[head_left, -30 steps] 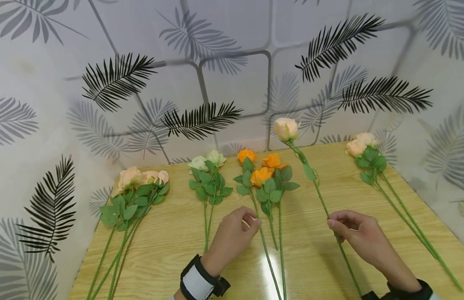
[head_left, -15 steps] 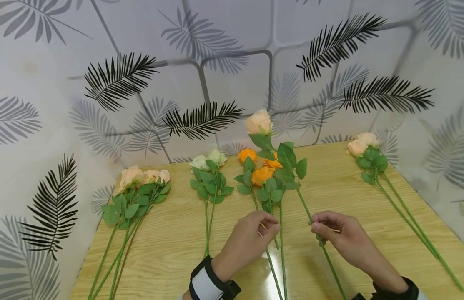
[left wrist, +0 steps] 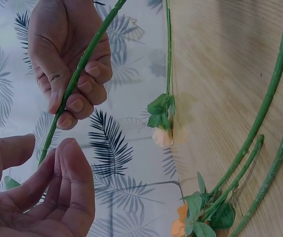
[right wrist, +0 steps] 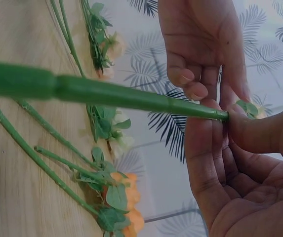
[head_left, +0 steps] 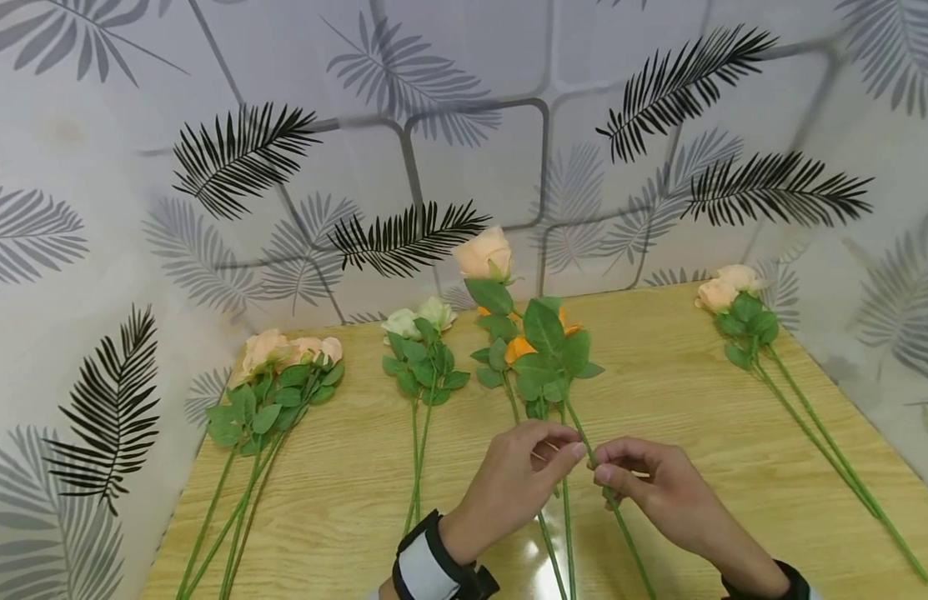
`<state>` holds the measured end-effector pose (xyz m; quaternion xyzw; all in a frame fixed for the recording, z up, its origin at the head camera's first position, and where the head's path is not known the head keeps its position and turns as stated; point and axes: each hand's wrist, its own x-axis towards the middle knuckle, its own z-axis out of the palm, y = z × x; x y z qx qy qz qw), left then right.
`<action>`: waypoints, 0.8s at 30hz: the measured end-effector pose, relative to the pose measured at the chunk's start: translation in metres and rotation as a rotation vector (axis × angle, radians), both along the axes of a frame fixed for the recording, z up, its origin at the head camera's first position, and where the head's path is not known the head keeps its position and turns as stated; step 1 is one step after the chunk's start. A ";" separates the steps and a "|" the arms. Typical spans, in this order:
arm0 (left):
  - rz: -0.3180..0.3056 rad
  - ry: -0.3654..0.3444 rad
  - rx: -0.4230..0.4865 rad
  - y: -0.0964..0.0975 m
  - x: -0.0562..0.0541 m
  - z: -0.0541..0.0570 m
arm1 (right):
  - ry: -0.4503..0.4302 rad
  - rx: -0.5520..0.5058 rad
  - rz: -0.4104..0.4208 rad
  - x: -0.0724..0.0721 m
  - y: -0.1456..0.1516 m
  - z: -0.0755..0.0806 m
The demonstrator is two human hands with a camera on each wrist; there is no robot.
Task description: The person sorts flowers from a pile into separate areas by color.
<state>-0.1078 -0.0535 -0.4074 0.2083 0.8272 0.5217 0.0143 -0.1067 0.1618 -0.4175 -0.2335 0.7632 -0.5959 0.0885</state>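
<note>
My right hand (head_left: 654, 492) pinches the green stem of a peach rose (head_left: 484, 254) between thumb and fingers. The rose leans up and left, its leaves in front of several orange roses (head_left: 519, 350) lying on the table. My left hand (head_left: 512, 479) is close beside the stem, just above the right hand. In the left wrist view, a gap shows between the left thumb and the relaxed fingers (left wrist: 72, 182), with the stem running past them. The right wrist view shows the right thumb (right wrist: 260, 129) pressing the stem against the fingers.
On the wooden table (head_left: 343, 467) lie peach roses (head_left: 264, 354) at the left, pale green-white roses (head_left: 436, 314) left of the orange ones, and two peach roses (head_left: 719, 293) at the right. A leaf-patterned wall covering (head_left: 464, 167) rises behind the table.
The right hand has carried the peach rose leftward, its head passing from right of the orange roses to above them. The left hand has moved right, toward the stem.
</note>
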 end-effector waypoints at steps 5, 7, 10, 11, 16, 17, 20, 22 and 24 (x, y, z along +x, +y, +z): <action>0.017 0.004 0.018 0.001 0.001 0.000 | 0.008 -0.012 0.024 0.001 -0.002 -0.002; 0.021 0.006 0.019 0.002 0.001 0.000 | -0.004 -0.012 0.028 0.001 -0.002 -0.002; 0.030 0.007 0.024 0.003 0.002 0.001 | -0.023 -0.010 0.032 0.001 -0.003 -0.002; 0.034 0.008 0.025 0.003 0.002 0.001 | -0.024 -0.011 0.037 0.001 -0.003 -0.002; 0.043 -0.010 0.035 0.005 0.002 0.000 | -0.052 -0.030 0.047 0.001 -0.006 -0.002; 0.042 -0.012 0.037 0.005 0.002 0.000 | -0.061 -0.032 0.046 0.001 -0.006 -0.002; 0.042 -0.014 0.039 0.005 0.002 0.000 | -0.083 -0.031 0.038 0.001 -0.006 -0.001; 0.044 -0.021 0.037 0.005 0.002 0.001 | -0.095 -0.026 0.035 0.001 -0.007 -0.001; 0.049 -0.034 0.039 0.005 0.002 0.002 | -0.103 -0.025 0.035 0.001 -0.007 0.000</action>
